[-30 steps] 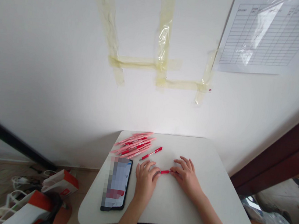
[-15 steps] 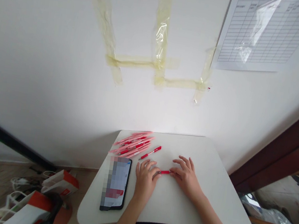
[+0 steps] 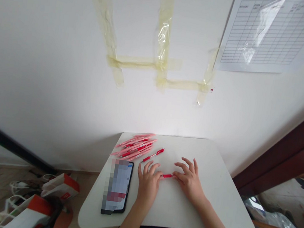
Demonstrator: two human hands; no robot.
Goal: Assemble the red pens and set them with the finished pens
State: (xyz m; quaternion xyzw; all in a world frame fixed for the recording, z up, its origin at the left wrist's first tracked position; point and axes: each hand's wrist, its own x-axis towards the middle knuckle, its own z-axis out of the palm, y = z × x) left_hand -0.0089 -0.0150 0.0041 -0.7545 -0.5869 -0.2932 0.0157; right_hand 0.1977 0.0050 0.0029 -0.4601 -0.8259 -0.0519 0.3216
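Observation:
A small red pen (image 3: 167, 175) spans the gap between my two hands over the white table (image 3: 213, 198). My left hand (image 3: 148, 183) pinches its left end, with the other fingers lifted. Its right end is pinched by my right hand (image 3: 189, 179), whose remaining fingers are spread. One loose red pen (image 3: 153, 155) lies just beyond my left hand. A pile of pink and red pens (image 3: 136, 146) rests at the table's far left corner.
A black phone (image 3: 116, 192) lies on the table left of my left hand. Red-and-white boxes and cables (image 3: 43, 204) are on the floor at left. A wooden frame (image 3: 290, 156) stands at right. Tape strips and a printed chart hang on the wall.
My hands stayed at the pen; the fingers of both hands have lifted and spread slightly. The view shifted a little.

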